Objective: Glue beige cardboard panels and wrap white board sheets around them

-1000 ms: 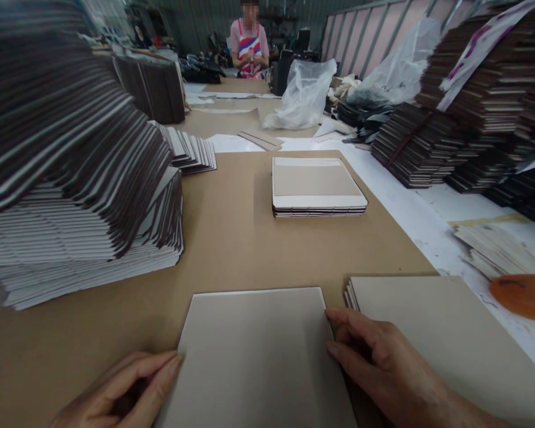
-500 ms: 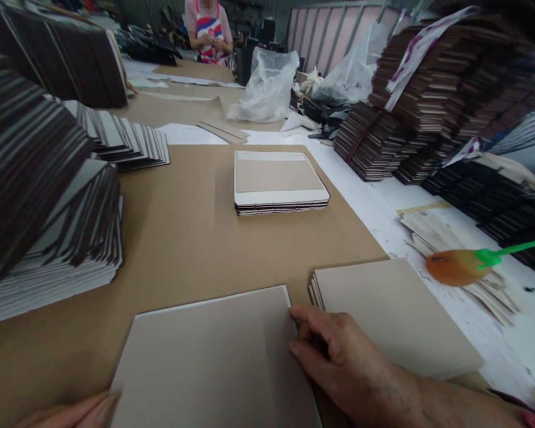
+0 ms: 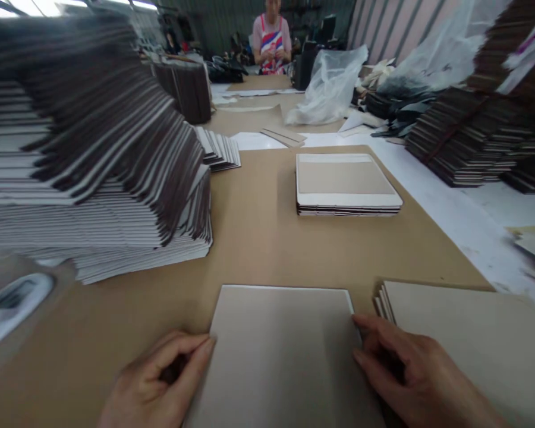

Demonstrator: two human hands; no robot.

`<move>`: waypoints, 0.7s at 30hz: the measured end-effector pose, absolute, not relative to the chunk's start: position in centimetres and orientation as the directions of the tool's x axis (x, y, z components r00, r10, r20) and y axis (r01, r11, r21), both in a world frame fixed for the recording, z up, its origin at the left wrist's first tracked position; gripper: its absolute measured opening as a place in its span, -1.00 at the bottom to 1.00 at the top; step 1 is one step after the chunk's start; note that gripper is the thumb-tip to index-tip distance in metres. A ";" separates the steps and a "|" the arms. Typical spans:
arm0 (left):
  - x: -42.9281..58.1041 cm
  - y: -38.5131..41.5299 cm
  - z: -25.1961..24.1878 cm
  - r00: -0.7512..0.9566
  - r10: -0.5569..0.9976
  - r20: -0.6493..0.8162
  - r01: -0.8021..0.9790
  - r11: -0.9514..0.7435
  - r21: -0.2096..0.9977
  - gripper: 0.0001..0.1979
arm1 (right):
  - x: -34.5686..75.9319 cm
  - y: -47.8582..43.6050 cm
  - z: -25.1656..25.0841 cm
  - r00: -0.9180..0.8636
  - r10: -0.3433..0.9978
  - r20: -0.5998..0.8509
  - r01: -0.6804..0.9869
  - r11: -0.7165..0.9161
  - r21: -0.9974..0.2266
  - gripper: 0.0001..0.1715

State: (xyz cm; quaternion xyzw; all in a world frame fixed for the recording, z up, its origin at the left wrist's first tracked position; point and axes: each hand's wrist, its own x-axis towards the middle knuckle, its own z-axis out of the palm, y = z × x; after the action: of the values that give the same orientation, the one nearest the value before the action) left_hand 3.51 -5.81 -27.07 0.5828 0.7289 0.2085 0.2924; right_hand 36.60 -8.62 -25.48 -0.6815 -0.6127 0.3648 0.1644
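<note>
A flat beige board [image 3: 285, 351] with a thin white border lies in front of me on the brown work surface. My left hand [image 3: 160, 374] pinches its left edge between thumb and forefinger. At the opposite edge, the thumb and forefinger of my right hand [image 3: 410, 362] close on the board's right side. Just beyond that hand is a low stack of similar beige boards [image 3: 468, 321], partly covered by my right hand and wrist. Farther forward sits a neat pile of white-edged dark panels [image 3: 348, 178], a beige sheet on top.
A tall, leaning stack of dark and white panels [image 3: 147, 178] stands on the left. More dark bundles [image 3: 468, 137] rise at the right, beside clear plastic bags [image 3: 327, 83]. A person [image 3: 271, 41] in a striped apron is at the far end.
The view has swung left, bringing the left stack and my whole left hand into sight. Both hands stay at the board's edges. The orange object with a green handle has left the view.
</note>
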 end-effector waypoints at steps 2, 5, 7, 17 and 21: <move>4.0 -5.6 -26.4 -0.100 0.972 -0.215 0.741 0.217 0.635 -0.63 | 36.7 -8.6 -25.7 -0.029 0.954 -0.298 0.724 -0.185 -0.664 -0.64; 4.2 -5.6 -25.9 -0.046 0.974 -0.223 0.746 0.182 0.641 -0.64 | 37.0 -8.6 -26.2 -0.032 0.963 -0.266 0.741 -0.156 -0.653 -0.64; 4.1 -5.6 -25.9 -0.033 0.977 -0.211 0.740 0.166 0.652 -0.66 | 37.2 -8.6 -26.5 -0.024 0.971 -0.239 0.752 -0.140 -0.645 -0.65; 4.0 -6.1 -26.2 0.001 0.981 -0.195 0.697 0.139 0.703 -0.70 | 37.6 -9.0 -27.2 -0.043 0.963 -0.266 0.740 -0.148 -0.656 -0.58; 4.0 -6.0 -26.3 0.027 0.978 -0.208 0.703 0.129 0.699 -0.70 | 37.7 -9.0 -27.3 -0.043 0.957 -0.288 0.726 -0.167 -0.667 -0.55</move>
State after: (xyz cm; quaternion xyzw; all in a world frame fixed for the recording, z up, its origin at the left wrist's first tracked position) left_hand 3.96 -6.04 -26.29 0.6289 0.6681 0.1997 0.3438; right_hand 37.69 -9.05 -27.25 -0.6730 -0.6253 0.3616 0.1592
